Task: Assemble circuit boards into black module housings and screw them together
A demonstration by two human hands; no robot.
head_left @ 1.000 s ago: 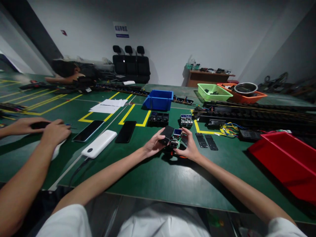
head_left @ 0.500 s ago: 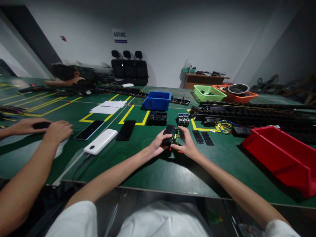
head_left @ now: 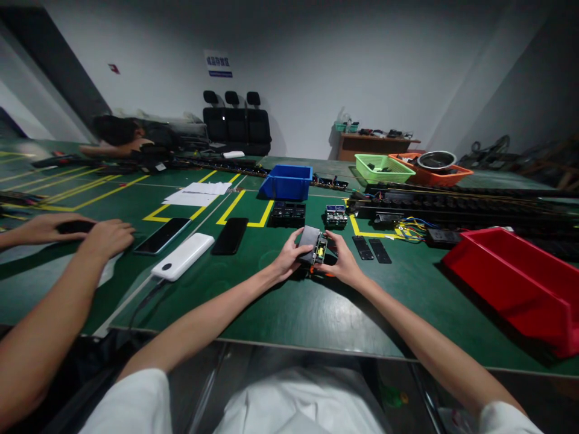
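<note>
Between my two hands is a black plastic housing with a circuit board and a yellow component on its right side. My left hand grips the housing from the left, thumb on its upper face. On the other side, my right hand is closed on the circuit-board edge, fingers bent around it. Something orange shows just under the housing, partly hidden. Two flat black plates lie to the right of my right hand. Beyond my hands stand a black module and a silver module with blue tops.
A red bin occupies the right side, a blue bin the back. Left of me lie a black phone, a white power bank with a cable, and another phone. A co-worker's hands are further left. Long black assemblies lie back right.
The housing has been tilted in my hands, so its upper face now catches light and looks grey. Both hands keep hold of it in nearly the same place.
</note>
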